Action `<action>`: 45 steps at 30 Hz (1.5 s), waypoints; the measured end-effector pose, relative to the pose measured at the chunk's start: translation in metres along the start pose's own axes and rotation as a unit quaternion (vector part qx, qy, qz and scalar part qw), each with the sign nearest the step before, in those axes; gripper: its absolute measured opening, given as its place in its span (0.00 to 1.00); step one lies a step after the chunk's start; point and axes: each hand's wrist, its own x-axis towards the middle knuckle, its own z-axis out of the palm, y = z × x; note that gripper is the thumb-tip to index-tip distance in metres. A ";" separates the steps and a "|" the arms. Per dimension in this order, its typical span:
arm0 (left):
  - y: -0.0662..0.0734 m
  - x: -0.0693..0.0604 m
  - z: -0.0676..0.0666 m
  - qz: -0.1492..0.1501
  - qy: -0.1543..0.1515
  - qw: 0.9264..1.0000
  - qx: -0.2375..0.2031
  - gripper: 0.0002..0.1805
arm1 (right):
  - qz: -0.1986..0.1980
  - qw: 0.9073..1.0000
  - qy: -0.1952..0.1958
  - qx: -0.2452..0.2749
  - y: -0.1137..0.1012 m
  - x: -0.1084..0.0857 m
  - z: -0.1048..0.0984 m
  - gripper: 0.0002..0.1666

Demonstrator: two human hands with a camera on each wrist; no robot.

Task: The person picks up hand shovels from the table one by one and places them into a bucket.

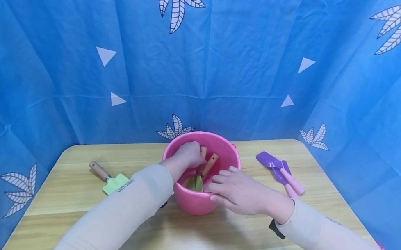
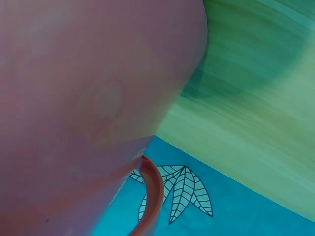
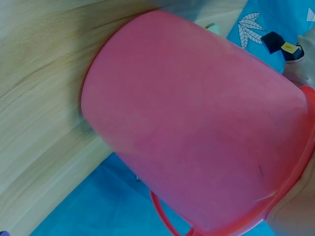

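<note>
We note the right grip (image 1: 238, 190) clamped on the near rim of the pink bucket (image 1: 196, 203), which stands on the table (image 1: 45, 229) directly left of that grip. We locate the left grip (image 1: 188, 155) inside the bucket, beside two wooden handles (image 1: 211, 163); we cannot tell whether it holds one. Left of it lies a green shovel (image 1: 114, 185); right of the right grip, two purple shovels (image 1: 268, 159).

Pink bucket (image 3: 192, 118) across the view — rim (image 3: 311, 110) at right, right hand (image 3: 293, 209) against it, handle (image 3: 160, 210) below, table (image 3: 39, 64) left, blue cloth (image 3: 88, 201), sleeve (image 3: 301, 71), black strap (image 3: 271, 42) upper right
</note>
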 end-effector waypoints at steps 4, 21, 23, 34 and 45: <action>-0.001 0.000 0.002 0.005 0.007 1.000 0.005 0.03 | 0.002 1.000 -0.001 0.003 0.000 0.000 0.000 0.15; 0.001 -0.006 -0.001 -0.020 0.015 1.000 0.003 0.12 | -0.012 1.000 0.010 -0.020 0.003 0.000 0.000 0.16; 0.000 -0.005 -0.003 -0.020 0.017 0.999 0.019 0.14 | -0.012 1.000 0.009 -0.018 0.003 0.000 0.001 0.16; 0.002 -0.012 -0.006 0.011 0.060 0.997 0.053 0.14 | -0.013 1.000 0.008 -0.014 0.005 -0.001 0.001 0.16; 0.006 -0.024 -0.011 0.065 0.083 0.990 0.096 0.18 | -0.008 1.000 0.004 -0.002 0.006 -0.001 0.001 0.16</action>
